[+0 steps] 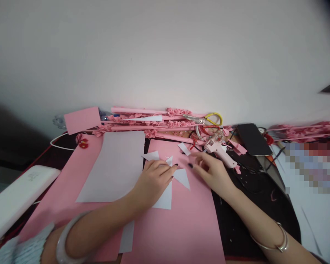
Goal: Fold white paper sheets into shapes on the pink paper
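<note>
My left hand (155,179) lies over cut white paper pieces with its fingers stretched out and partly spread. Under and beside it are a white strip (163,200), a pointed white piece (151,156) and a white triangle (182,178); my fingers hide part of them. To the right, my right hand (210,170) hovers with thumb and forefinger apart, holding nothing. Close to its fingertips is a small white paper rectangle (184,149). These pieces rest on a large pink sheet (181,231).
A white sheet (118,165) lies on pink paper at left, near a white oblong device (22,198). Along the wall are pink flower stems (143,128) and yellow-handled scissors (202,120). A glue gun (220,150) and a black phone (254,139) are at right.
</note>
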Action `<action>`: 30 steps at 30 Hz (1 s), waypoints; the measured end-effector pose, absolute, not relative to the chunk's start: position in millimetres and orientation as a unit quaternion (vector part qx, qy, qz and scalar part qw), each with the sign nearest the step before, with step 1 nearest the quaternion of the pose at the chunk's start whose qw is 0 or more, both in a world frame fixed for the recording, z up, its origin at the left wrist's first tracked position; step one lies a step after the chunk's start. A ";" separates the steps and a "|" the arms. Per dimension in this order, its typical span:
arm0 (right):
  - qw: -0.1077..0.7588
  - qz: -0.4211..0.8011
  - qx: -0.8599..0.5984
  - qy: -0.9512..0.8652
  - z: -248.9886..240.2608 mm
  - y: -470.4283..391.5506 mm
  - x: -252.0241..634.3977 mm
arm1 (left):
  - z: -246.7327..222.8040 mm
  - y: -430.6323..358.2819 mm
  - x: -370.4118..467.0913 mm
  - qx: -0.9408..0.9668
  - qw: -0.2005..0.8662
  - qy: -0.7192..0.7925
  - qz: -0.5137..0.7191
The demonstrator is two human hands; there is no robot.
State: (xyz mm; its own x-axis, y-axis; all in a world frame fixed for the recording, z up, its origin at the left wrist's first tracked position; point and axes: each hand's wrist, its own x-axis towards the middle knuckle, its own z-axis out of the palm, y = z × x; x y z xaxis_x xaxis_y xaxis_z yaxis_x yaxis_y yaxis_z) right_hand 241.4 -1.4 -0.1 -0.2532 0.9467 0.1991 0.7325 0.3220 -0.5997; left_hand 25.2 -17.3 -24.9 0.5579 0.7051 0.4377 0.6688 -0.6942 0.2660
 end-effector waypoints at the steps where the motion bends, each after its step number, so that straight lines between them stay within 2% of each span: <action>1: 0.260 0.223 -0.525 -0.779 -2.1 -5.9 239.1 | -25.3 -17.4 24.9 0.884 0.037 0.383 0.266; 14: 0.260 0.298 -0.469 -0.790 -7.9 -18.3 234.4 | -25.3 -18.6 26.6 0.869 0.108 0.379 0.300; 21: 0.251 0.254 -0.429 -0.830 -13.1 -14.5 235.4 | -27.8 -19.1 24.5 0.889 0.105 0.342 0.285; 24: 0.265 0.218 -0.443 -0.828 -12.5 -14.3 237.5 | -20.0 -18.3 22.8 0.886 0.092 0.327 0.317; 27: 0.297 0.192 -0.481 -0.802 -11.6 -14.6 240.1 | -7.2 -12.4 17.6 0.845 0.055 0.404 0.345; 30: 0.314 0.173 -0.511 -0.781 -11.5 -14.9 241.4 | 2.0 -3.0 8.8 0.790 0.049 0.546 0.275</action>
State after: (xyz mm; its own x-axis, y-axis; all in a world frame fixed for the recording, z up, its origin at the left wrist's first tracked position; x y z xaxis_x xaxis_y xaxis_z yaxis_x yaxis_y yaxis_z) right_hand 241.4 -14.9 -11.5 -0.2803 0.9070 0.3142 0.6892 0.4180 -0.5918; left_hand 8.8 -3.0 2.0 0.2531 0.8897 0.3800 0.8356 -0.3990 0.3776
